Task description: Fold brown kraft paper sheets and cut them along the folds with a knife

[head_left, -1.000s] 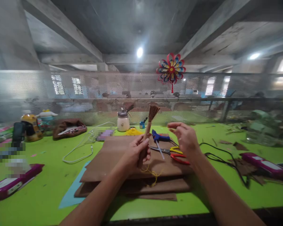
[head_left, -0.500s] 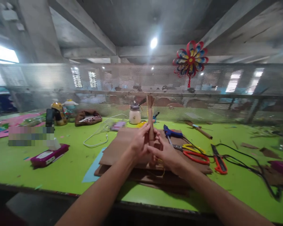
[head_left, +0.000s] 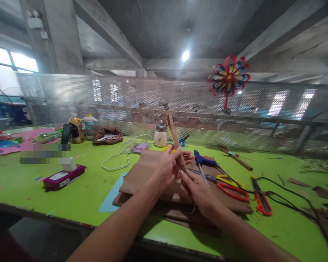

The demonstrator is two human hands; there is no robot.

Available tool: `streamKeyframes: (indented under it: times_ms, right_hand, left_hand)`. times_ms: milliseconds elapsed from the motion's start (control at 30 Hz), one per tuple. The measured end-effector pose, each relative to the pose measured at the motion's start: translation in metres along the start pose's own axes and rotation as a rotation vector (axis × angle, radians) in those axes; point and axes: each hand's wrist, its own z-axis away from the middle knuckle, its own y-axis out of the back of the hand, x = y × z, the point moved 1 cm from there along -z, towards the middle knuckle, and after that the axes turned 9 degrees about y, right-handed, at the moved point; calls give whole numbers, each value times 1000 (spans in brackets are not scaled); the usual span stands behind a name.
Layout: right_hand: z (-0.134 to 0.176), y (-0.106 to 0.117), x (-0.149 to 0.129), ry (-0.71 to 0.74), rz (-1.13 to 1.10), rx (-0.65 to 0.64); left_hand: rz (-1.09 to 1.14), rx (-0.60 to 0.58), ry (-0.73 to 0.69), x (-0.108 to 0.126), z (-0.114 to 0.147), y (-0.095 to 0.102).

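A long, narrow brown paper piece stands tilted in front of me, its rounded top leaning left with a yellowish edge along one side. My left hand grips its middle, thumb across the front and some fingertips sticking out on the right. Lower down, my right hand pinches it near the bottom end, which the fingers partly hide. Both hands are above a stack of brown paper sheets. Right of them lie a blue glue gun and scissors with red and yellow handles.
A utility knife and black cable lie at the right, with a brown paper roll behind. Leftward are a purple power strip and a white cable. A white bottle stands at the back before a perforated metal screen.
The paper piece shows a rounded top where a fringed, brush-like end pointed up before. It leans more to the left, and my right hand has shifted slightly lower. The view has turned slightly left.
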Motion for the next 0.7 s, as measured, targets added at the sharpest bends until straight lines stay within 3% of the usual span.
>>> streamKeyframes:
  times_ms: [200,367,533,700]
  right_hand:
    - [3,4,-11,-42,-387,-183]
    - [2,10,-16,-59,-428,-294]
    - [-1,11,-9,-80,-236,-145]
    - [-1,9,-2,-63,-5,-72]
  left_hand:
    - [61,-175,91,11,7,-3]
    - [-67,-60,91,15,7,-1]
    - [-74,91,-16,11,-3,8]
    - [-49,128,-11,9,-9,16]
